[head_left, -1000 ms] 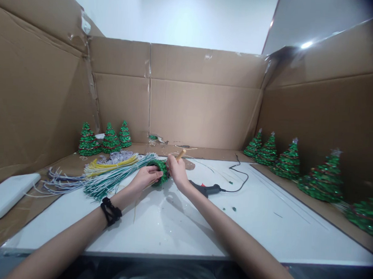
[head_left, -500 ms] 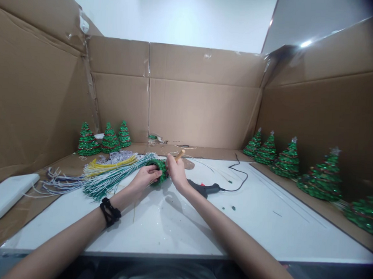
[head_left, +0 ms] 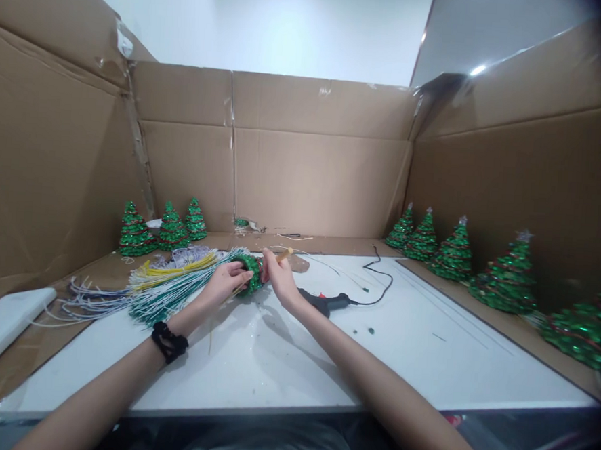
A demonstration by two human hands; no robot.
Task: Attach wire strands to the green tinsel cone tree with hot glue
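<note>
A small green tinsel Christmas tree (head_left: 250, 284) lies on its side between my hands. My left hand (head_left: 226, 281) is closed on its left end, fingers curled at the rim. My right hand (head_left: 279, 278) is closed around a tan wooden stick (head_left: 286, 254), its near fingers at the right side of the tree. What the stick's other end touches is hidden by the hand. Just right of my right hand, a black glue gun (head_left: 329, 301) with a red trigger lies on the white board (head_left: 291, 374).
Bundles of green-white stems (head_left: 171, 292) and yellow stems (head_left: 176, 266) lie at left, beside a white device (head_left: 7, 322). Finished trees (head_left: 451, 253) line the right cardboard wall (head_left: 517, 170); several more trees (head_left: 173, 226) stand back left. A black cord (head_left: 385, 291) runs from the glue gun.
The view has shifted slightly. The wooden stick has tipped lower, closer to level, as my right hand turned. Both hands stay on the tree.
</note>
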